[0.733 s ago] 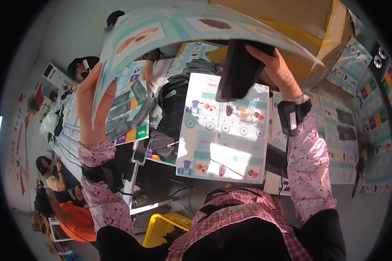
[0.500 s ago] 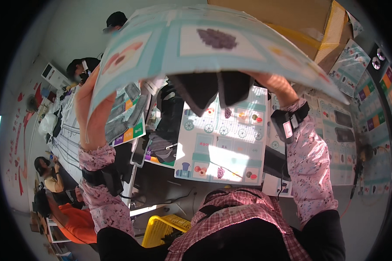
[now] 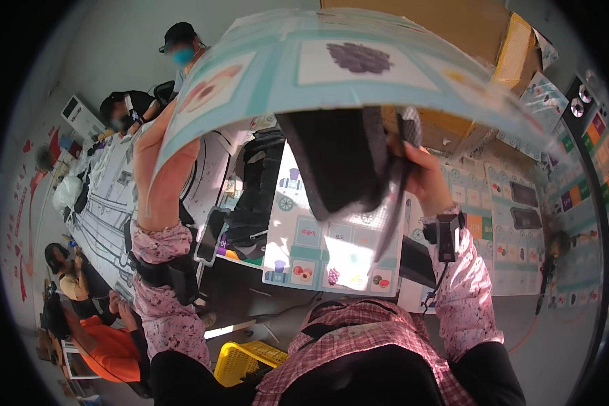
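A large, pale teal printed sheet with fruit pictures (image 3: 271, 81) arches up in front of me, its near edge lifted. My left hand (image 3: 166, 149) grips its left side, the fingers partly behind it. Under the raised edge, dark flat fabric pieces (image 3: 335, 162) hang down. My right hand (image 3: 423, 172) has its fingers closed on the right-hand dark piece, which is seen nearly edge-on and blurred. Below them lies a second printed sheet with fruit and wheels (image 3: 294, 260), partly in bright sunlight.
A dark pile of fabric (image 3: 257, 169) lies left of the lower sheet. More printed sheets (image 3: 514, 250) are at the right, near a big cardboard box (image 3: 446, 34). A yellow basket (image 3: 240, 362) stands low by my left side. Several people work at the left around a long white table (image 3: 108, 183).
My right hand has come out from behind the raised sheet and swung a dark fabric piece aside. The raised sheet has shifted slightly right, with my left hand still on it.
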`<action>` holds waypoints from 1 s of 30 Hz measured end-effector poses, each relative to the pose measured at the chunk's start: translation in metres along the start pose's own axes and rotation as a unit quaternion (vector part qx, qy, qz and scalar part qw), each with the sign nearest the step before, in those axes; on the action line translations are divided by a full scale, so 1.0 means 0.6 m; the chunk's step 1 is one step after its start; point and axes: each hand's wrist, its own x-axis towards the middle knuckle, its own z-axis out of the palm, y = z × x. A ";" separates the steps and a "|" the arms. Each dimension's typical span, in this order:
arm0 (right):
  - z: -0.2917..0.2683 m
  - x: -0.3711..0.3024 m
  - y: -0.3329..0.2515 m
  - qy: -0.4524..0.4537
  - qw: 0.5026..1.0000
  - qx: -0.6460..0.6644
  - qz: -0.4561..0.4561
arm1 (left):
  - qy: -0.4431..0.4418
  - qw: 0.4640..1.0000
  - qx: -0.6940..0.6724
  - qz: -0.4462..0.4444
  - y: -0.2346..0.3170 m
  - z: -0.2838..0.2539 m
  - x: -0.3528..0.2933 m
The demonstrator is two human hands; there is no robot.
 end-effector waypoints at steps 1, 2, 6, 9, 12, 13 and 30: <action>-0.036 -0.010 -0.001 -0.065 0.997 0.026 0.007 | 0.076 0.994 0.082 0.016 -0.006 0.005 0.001; -0.080 -0.035 0.009 0.012 0.999 0.034 -0.035 | 0.154 0.973 0.167 0.034 -0.003 0.014 -0.006; -0.071 -0.071 0.016 0.038 0.985 -0.012 -0.169 | 0.209 0.949 0.223 0.077 0.012 0.002 -0.023; -0.027 -0.068 0.004 0.110 0.971 -0.188 -0.101 | 0.244 0.963 0.108 0.037 0.003 0.005 0.004; 0.034 -0.029 0.016 0.118 0.933 -0.295 -0.169 | 0.216 0.966 0.143 -0.004 -0.009 0.009 0.001; 0.035 -0.016 0.019 0.102 0.905 -0.345 -0.228 | 0.225 0.962 0.156 -0.020 -0.020 0.010 0.002; -0.151 -0.430 -0.102 0.516 0.744 -0.415 0.091 | 0.312 0.809 0.463 -0.182 -0.230 -0.221 -0.241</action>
